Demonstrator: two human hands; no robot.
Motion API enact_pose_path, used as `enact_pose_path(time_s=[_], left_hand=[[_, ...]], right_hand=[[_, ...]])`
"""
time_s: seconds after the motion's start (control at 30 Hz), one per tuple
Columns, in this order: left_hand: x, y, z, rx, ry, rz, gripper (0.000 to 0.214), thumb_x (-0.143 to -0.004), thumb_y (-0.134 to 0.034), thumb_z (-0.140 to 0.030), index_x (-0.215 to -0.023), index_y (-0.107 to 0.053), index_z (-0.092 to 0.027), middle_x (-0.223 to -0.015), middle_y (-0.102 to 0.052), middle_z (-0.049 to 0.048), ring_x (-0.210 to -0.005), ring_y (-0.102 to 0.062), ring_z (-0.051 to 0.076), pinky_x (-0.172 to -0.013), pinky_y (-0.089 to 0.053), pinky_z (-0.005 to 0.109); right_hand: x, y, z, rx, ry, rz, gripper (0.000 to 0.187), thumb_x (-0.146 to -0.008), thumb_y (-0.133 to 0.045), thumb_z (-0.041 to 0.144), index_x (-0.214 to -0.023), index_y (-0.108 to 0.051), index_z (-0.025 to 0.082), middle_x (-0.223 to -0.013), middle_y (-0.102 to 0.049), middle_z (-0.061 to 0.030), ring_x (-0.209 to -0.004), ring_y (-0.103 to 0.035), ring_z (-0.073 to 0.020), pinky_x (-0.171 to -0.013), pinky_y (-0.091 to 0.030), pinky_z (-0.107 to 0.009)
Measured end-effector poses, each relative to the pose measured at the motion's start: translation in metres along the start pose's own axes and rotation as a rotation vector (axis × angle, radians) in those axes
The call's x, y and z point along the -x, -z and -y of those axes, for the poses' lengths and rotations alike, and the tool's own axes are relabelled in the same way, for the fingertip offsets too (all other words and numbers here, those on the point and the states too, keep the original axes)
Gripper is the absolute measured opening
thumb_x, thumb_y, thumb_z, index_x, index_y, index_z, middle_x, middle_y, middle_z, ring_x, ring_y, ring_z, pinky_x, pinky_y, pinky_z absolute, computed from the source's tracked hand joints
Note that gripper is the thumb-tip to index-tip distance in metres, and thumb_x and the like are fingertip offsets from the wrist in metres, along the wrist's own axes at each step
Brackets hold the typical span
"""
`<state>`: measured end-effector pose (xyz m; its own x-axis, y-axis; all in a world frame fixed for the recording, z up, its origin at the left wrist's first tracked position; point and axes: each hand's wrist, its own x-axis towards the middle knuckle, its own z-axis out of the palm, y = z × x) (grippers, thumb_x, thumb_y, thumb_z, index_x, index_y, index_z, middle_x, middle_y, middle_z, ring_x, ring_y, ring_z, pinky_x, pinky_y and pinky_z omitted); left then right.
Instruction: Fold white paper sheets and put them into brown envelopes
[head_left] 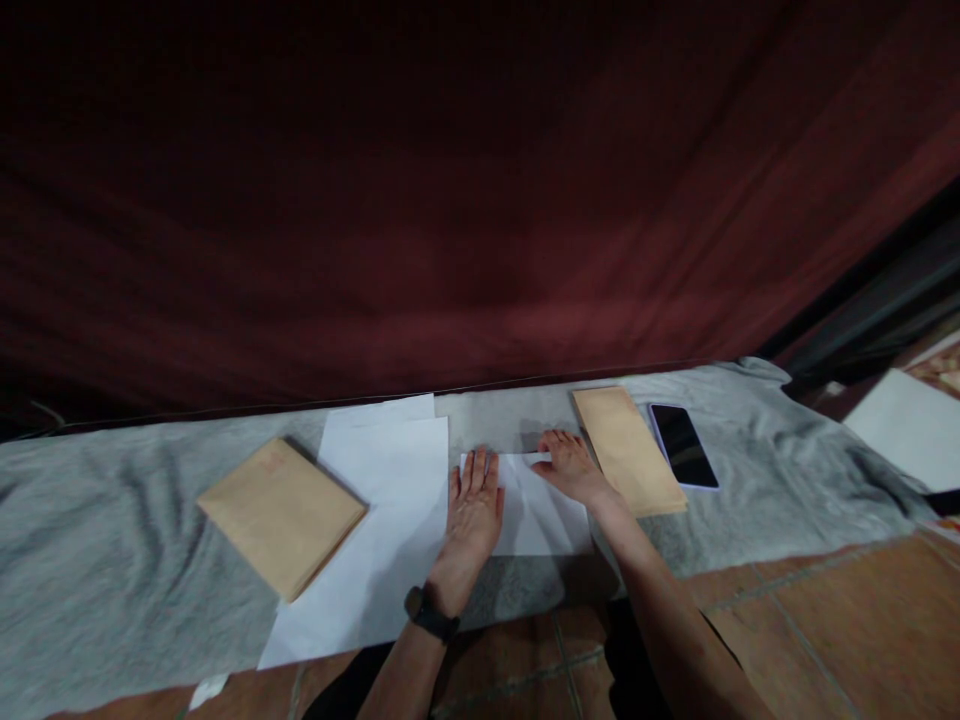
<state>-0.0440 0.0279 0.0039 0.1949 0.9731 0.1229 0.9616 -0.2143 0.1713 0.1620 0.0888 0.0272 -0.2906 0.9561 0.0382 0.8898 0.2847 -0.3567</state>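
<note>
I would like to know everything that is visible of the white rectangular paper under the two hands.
The white rectangular paper looks thin, with faint crease-like lines. It lies nearly flat on the grey cloth, its longer side left to right. The left hand rests on its left end; the right hand covers its far right corner.

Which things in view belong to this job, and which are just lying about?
Job:
White sheet, touched by left hand and right hand
Probably loose white sheets, left brown paper stack, right brown paper stack

Apparently lying about:
Phone
Pale flat object, far right
</note>
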Motion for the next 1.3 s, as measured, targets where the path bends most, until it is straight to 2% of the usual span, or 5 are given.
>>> enact_pose_path(time_s=[0.17, 0.33, 0.53, 1.03, 1.3], left_hand=[[-0.003, 0.011, -0.001, 0.086, -0.026, -0.149, 0.063, -0.093, -0.048, -0.017, -0.154, -0.034, -0.014, -0.160, -0.036, 0.0174, -0.150, -0.030, 0.033, -0.119, -0.031, 0.057], [-0.007, 0.047, -0.009, 0.144, -0.069, -0.443, 0.059, -0.095, -0.048, -0.018, -0.152, -0.034, -0.016, -0.159, -0.037, 0.0191, -0.153, -0.022, 0.032, -0.121, -0.018, 0.063], [0.007, 0.070, -0.011, 0.111, -0.223, -0.754, 0.018, -0.093, -0.056, -0.013, -0.107, -0.065, -0.021, -0.106, -0.073, 0.0059, -0.126, -0.058, 0.024, -0.122, -0.012, 0.055], [0.044, 0.040, -0.012, 0.018, -0.380, -0.037, 0.038, -0.087, -0.046, -0.003, -0.118, -0.061, -0.020, -0.127, -0.064, 0.0089, -0.119, -0.059, 0.024, -0.112, -0.039, 0.043], [0.049, 0.039, -0.026, -0.008, -0.346, 0.027, 0.040, -0.085, -0.045, -0.002, -0.117, -0.062, -0.018, -0.122, -0.067, 0.0106, -0.116, -0.060, 0.025, -0.105, -0.044, 0.040]], right_hand=[[0.001, 0.010, -0.002, -0.126, 0.151, -0.058, 0.023, -0.089, -0.061, 0.011, -0.108, -0.066, 0.024, -0.103, -0.073, -0.0031, -0.100, -0.067, -0.0202, -0.091, -0.047, -0.034], [0.011, 0.035, 0.008, -0.218, 0.348, -0.493, 0.010, -0.096, -0.060, 0.018, -0.092, -0.067, 0.024, -0.089, -0.073, -0.0018, -0.091, -0.067, -0.0194, -0.092, -0.049, -0.037], [0.043, 0.046, 0.014, -0.089, 0.522, -0.771, 0.020, -0.097, -0.056, 0.011, -0.106, -0.065, 0.026, -0.108, -0.075, -0.0010, -0.106, -0.067, -0.0173, -0.110, -0.040, -0.044], [0.093, 0.032, 0.005, 0.012, 0.442, -0.017, 0.026, -0.093, -0.051, 0.013, -0.107, -0.068, 0.026, -0.104, -0.073, -0.0023, -0.100, -0.067, -0.0193, -0.118, -0.033, -0.045], [0.089, 0.019, 0.004, -0.024, 0.256, -0.025, 0.037, -0.102, -0.041, 0.024, -0.133, -0.061, 0.021, -0.136, -0.064, -0.0077, -0.127, -0.057, -0.0218, -0.111, -0.043, -0.041]])
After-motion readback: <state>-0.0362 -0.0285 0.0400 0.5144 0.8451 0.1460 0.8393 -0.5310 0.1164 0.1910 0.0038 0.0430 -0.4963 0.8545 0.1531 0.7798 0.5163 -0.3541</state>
